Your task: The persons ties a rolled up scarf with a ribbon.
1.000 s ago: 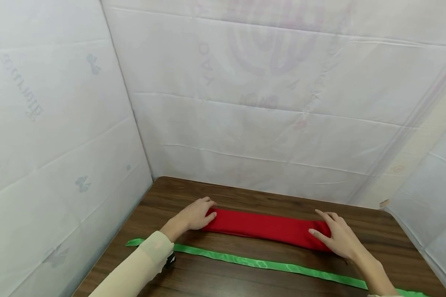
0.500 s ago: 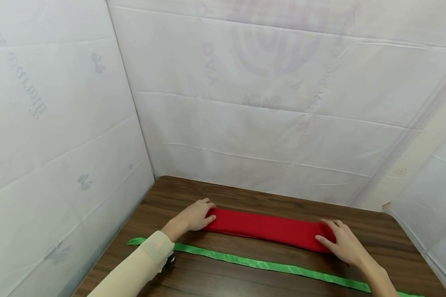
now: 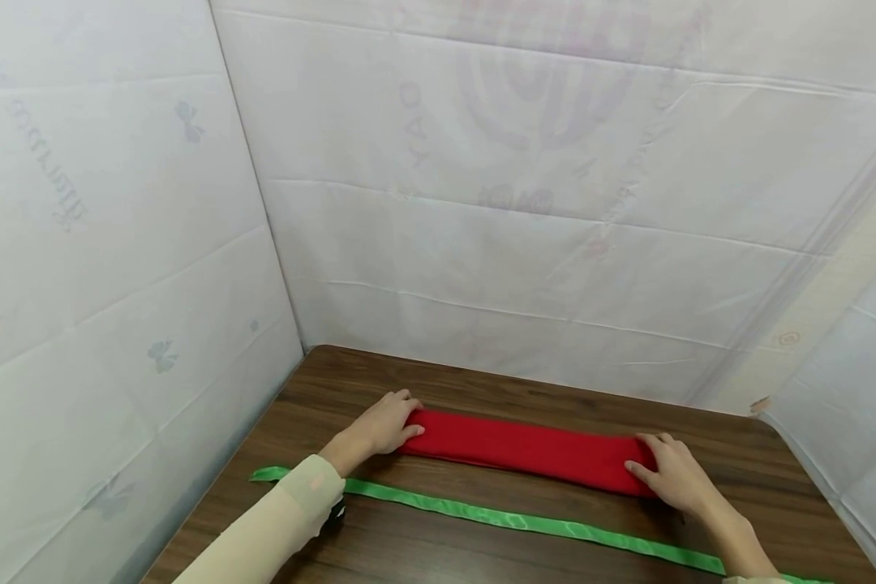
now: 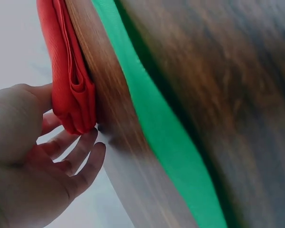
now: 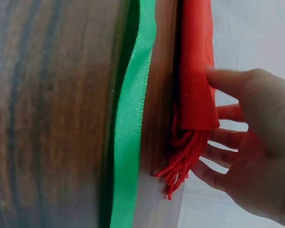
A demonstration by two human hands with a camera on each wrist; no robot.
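Red cloth [image 3: 526, 447] between left hand [image 3: 380, 426], right hand [image 3: 677, 478]; faint "DAY" lettering [image 3: 414, 126] on wall [image 3: 350, 243].

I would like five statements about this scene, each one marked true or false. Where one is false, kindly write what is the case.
1. The red cloth lies folded on the brown table. True.
2. The green ribbon lies farther from the person than the red cloth. False: it lies nearer to the person.
3. The left hand holds the green ribbon. False: it holds one end of the red cloth.
4. The right hand is at the end of the red cloth with the fringe. True.
5. The green ribbon is stretched out long. True.
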